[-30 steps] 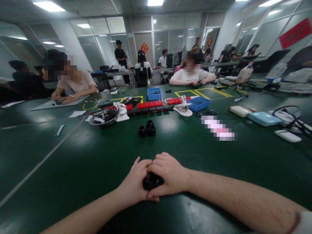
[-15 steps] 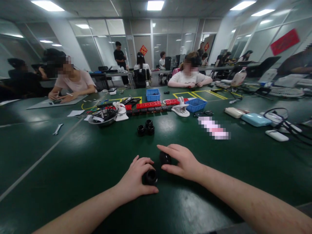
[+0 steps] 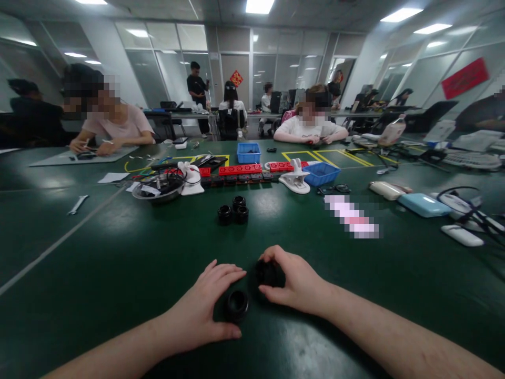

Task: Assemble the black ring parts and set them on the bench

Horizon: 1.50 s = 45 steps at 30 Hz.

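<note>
My left hand [image 3: 205, 302] is open, its fingers and thumb spread around a black hollow ring-shaped part [image 3: 237, 305] on the green table. That part stands with its round opening facing up, and a gap shows between it and the fingertips. To its right, my right hand [image 3: 294, 279] has its thumb and fingers curled around a second black round part [image 3: 269, 273], partly covered by the hand. Farther off, a cluster of three similar glossy black rings [image 3: 233, 210] stands close together.
Beyond the rings runs a row of red and black blocks [image 3: 240, 171], with blue bins [image 3: 321, 173] and white clips [image 3: 295, 179] near it. A metal bowl of cables [image 3: 158, 192] and a wrench [image 3: 78, 205] lie left. Cases [image 3: 424, 204] are at right; people sit across the table.
My left hand has spread open and drawn slightly left of its ring. My right fingers have closed in around the other black part, now lower in view. The whole view has shifted a little.
</note>
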Each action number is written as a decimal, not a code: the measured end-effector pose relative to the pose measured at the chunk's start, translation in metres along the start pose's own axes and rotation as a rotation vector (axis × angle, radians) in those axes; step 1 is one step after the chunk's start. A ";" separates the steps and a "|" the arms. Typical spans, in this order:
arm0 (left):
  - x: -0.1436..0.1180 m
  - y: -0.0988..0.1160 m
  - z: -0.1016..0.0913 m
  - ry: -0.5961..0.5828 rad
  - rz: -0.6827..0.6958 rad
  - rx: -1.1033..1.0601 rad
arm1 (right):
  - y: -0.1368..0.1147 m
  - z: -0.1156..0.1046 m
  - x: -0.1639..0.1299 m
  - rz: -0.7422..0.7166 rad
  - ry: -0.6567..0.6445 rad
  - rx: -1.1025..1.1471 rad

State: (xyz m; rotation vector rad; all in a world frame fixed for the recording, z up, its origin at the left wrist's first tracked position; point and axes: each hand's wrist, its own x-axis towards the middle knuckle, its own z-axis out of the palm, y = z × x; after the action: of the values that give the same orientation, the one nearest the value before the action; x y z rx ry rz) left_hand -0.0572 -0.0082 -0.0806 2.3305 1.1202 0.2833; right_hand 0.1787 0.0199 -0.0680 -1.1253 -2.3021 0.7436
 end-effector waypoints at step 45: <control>0.003 -0.001 0.006 0.081 -0.049 0.057 | 0.001 -0.003 -0.002 -0.309 -0.257 -0.225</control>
State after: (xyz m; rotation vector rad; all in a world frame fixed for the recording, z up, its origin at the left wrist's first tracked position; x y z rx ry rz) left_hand -0.0532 -0.0073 -0.0860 2.3554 1.2378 0.3338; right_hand 0.1821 0.0197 -0.0661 -0.7684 -2.7498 0.5461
